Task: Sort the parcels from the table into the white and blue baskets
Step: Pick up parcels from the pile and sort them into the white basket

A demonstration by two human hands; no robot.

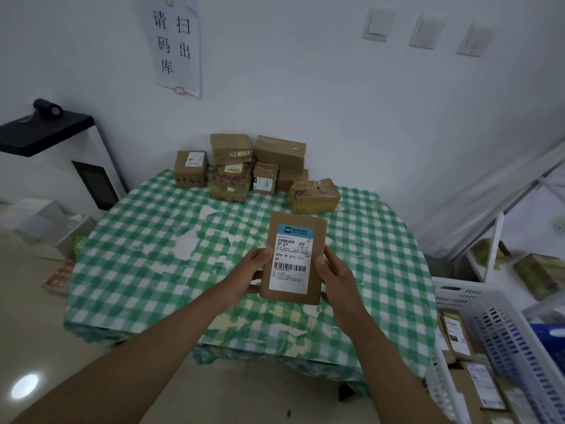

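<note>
Two bare arms reach forward over the near edge of the tabletop (146,240), which has a green and white checked cloth on it. The left hand (255,272) and the right hand (334,278) hold one flat brown parcel (295,258) between them. The left hand grips its left side with the thumb on the front. The right hand grips its right side the same way. The parcel is up in the air above the middle of the tabletop, standing tall, with its white label (292,258) facing the camera. The label has a blue strip on top and black bar codes.

By the right edge of the tabletop, down low, is the white basket (501,328). It has holes in its walls, and some flat brown parcels with white labels lie inside it. Just past it, at the far right, a bit of something blue (548,335) shows, but I cannot tell what it is.

At the far edge of the tabletop, against the wall, is a pile of brown boxes (256,166). Some sit on top of others. One crumpled box (315,195) sits nearest, at the right end of the pile.

On the wall above hangs a paper sign (175,44) with big black writing. To the right of it are three white switches (426,32).
</note>
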